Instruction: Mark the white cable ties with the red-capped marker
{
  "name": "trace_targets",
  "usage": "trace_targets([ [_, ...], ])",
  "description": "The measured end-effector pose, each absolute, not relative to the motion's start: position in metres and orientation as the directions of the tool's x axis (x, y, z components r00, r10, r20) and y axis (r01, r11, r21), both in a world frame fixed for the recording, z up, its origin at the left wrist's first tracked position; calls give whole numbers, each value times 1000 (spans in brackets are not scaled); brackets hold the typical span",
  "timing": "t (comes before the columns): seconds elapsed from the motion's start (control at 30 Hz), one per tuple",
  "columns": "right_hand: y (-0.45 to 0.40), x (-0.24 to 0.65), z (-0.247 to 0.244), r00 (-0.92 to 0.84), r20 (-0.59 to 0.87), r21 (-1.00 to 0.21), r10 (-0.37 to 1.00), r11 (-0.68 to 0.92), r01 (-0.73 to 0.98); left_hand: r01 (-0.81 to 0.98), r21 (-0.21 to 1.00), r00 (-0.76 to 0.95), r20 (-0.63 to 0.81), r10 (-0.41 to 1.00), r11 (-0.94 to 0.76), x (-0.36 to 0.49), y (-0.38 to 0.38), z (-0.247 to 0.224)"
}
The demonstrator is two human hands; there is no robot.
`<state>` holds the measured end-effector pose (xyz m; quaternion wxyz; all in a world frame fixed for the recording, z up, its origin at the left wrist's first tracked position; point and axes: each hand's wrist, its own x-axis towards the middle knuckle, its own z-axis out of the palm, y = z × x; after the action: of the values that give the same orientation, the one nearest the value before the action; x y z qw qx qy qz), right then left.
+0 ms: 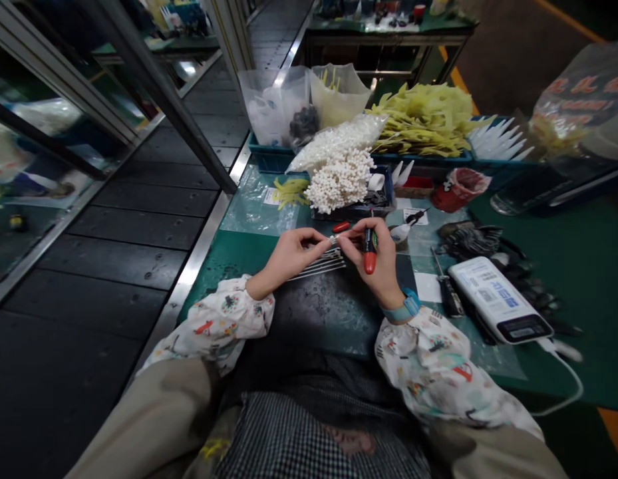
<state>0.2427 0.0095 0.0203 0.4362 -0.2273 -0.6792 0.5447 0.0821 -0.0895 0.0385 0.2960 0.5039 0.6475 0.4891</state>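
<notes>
My left hand (pixel 299 256) pinches a small white piece (pixel 333 239) between thumb and fingertips, over the dark work surface. My right hand (pixel 376 256) meets it from the other side, thumb and forefinger at the same piece. A black marker pen (pixel 370 247) with a red end is tucked in that right hand, its red end pointing down toward me. Just beyond the fingers lies a red pen cap (pixel 341 227). Several thin white sticks (pixel 321 267) lie side by side under the hands. The small piece is mostly covered by fingertips.
Behind the hands, a bundle of white round-tipped sticks (pixel 341 179) rests on a dark tray. Yellow strips (pixel 423 120) fill a bin behind it. At right are a red cup (pixel 458 189), a screwdriver (pixel 448 286) and a white cabled device (pixel 501 299). A roller conveyor (pixel 139 199) runs left.
</notes>
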Motion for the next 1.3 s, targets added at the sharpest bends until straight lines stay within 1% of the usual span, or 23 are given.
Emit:
trace_targets([
  [0.13,10,243,18,-525,363,-929,770,345,-136,271,962,-304,57,951,29,80,-88,38],
  [0.23,6,247,23,-467,425,-898,776,428,-104,274,961,-332,59,941,37,77,-87,38],
  [0.3,3,252,30,-413,524,-839,745,535,-99,275,961,-350,61,935,41,75,-86,39],
  [0.37,1,257,36,-400,626,-752,669,654,-83,272,961,-364,60,929,45,73,-86,40],
  [0.43,-1,261,39,-394,679,-688,620,724,-47,282,958,-377,69,924,44,71,-87,41],
  [0.6,-4,259,35,-389,694,-640,606,767,51,291,956,-364,84,927,27,70,-86,41],
  [0.77,-3,255,29,-422,721,-597,549,802,23,290,957,-359,85,929,24,74,-87,40],
  [0.97,0,252,26,-463,669,-642,581,766,35,299,954,-335,76,939,29,76,-87,40],
  [1.03,0,253,25,-466,665,-639,583,768,47,296,955,-336,75,939,29,76,-87,40],
  [1.17,0,255,25,-403,679,-643,614,762,77,289,957,-353,73,933,34,75,-87,40],
  [1.23,1,254,25,-365,650,-706,667,708,35,295,955,-352,81,932,28,74,-87,40],
  [1.3,3,251,25,-395,553,-811,734,583,-53,311,950,-339,89,937,22,74,-88,40],
])
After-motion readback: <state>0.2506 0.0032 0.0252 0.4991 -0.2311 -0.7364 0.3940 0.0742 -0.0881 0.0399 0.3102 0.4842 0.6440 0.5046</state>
